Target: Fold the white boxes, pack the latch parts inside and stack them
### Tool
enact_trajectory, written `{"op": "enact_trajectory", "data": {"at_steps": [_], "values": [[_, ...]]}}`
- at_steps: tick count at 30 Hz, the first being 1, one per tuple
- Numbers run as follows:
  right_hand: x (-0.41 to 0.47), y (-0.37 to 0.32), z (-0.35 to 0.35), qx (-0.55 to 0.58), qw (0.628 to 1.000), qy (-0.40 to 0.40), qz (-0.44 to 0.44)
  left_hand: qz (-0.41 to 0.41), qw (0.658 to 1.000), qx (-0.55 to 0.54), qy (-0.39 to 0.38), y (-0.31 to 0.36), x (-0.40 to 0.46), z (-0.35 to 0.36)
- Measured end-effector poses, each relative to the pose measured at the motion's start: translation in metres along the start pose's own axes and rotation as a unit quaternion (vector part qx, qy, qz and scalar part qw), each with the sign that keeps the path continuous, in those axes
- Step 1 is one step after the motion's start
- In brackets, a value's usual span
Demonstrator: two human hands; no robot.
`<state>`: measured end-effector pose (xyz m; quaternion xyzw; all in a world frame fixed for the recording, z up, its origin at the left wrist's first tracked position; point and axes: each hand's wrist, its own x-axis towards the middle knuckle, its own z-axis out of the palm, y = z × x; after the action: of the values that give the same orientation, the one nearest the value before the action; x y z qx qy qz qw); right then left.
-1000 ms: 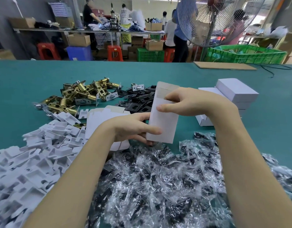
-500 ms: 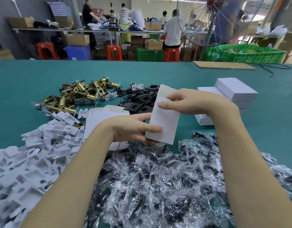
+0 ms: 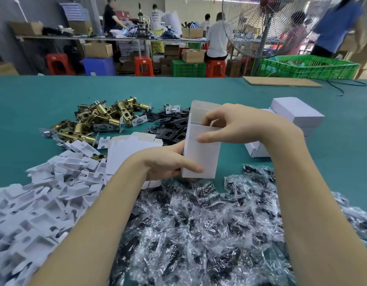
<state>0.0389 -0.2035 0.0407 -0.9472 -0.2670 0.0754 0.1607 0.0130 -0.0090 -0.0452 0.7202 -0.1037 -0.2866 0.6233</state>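
- Gripped at its lower end by the left hand (image 3: 168,164), thumb across the front panel, the white box (image 3: 201,153) was held upright above the table (image 3: 54,96), at the centre of the view.
- Its open top was pinched by the right hand (image 3: 238,124), thumb on the front face and fingers curled over the rim, at 12 o'clock on the box.
- A raised flap (image 3: 203,110) was seen standing behind those fingers, not yet tucked.
- Thin card of this kind was judged light and easily creased; holds were best kept on edges and corners, with gentle pressure.
- Brass latch bodies (image 3: 95,120) were piled at 10 o'clock, black plates (image 3: 170,126) just behind the box.
- White inserts (image 3: 44,193) were heaped at 8 o'clock, bagged parts (image 3: 199,223) at 6 o'clock.
- Finished boxes (image 3: 296,112) were stacked at 2 o'clock, well apart from the one in hand.
- Packing was judged not yet begun for this box.
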Motion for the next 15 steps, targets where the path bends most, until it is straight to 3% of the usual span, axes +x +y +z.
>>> {"op": "enact_trajectory", "data": {"at_steps": [6,15], "values": [[-0.003,-0.018,-0.002,-0.036,0.995,0.081,-0.049,0.035,0.997,-0.037,0.055,0.002,0.001,-0.002],[-0.003,-0.030,0.000,-0.031,0.992,0.105,-0.064,0.105,0.979,0.016,0.176,-0.004,0.012,-0.001]]}}
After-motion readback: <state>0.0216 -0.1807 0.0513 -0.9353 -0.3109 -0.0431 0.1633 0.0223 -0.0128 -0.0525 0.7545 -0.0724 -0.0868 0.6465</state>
